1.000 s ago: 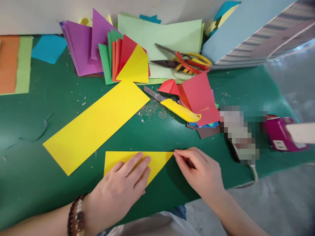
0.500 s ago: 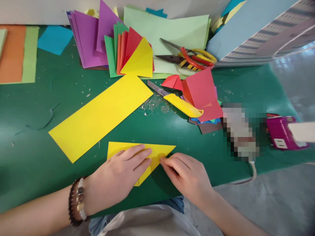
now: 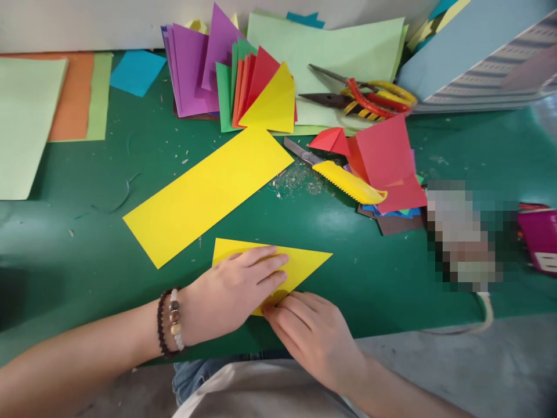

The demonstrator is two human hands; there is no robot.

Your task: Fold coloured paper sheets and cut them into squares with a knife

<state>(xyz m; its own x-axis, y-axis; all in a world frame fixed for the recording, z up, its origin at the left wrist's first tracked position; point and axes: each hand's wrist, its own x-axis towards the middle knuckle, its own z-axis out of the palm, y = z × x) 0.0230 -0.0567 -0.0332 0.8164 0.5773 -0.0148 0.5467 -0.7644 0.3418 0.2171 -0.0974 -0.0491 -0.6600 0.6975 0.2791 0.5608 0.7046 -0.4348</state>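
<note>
Head view: the folded yellow paper (image 3: 307, 264) lies on the green tabletop (image 3: 383, 278), partly under the left hand (image 3: 232, 293), its sharp point sticking out beyond the fingertips to the right. The left hand rests flat on it, fingers stretched out and grasping nothing. The right hand (image 3: 311, 337) has its fingers bent, the tips gathered at the paper's lower edge, just beside the left hand; whether they pinch that edge or only press it, I cannot tell.

The step looks like firming a crease along the slanted edge nearest the right hand. To do it well, the left hand should bear straight down close to the fold, so the layers cannot slip apart. The right hand's tips should follow the edge in one even stroke, pressing down rather than pushing sideways, since a sideways shove could skew the layers or buckle the thin point. Check that the layers line up before pressing hard; a wrong crease would likely stay visible.

Just beyond the left hand lies a yellow paper strip (image 3: 204, 197). Farther out, ahead of the right hand, is a yellow-handled knife (image 3: 348, 183), its blade near the strip's far end, with red paper (image 3: 385, 162) beside its handle. Farthest ahead of the right hand lie scissors (image 3: 398, 93) and needle-nose pliers (image 3: 324, 100); both hands are best kept low and clear of these tools
</note>
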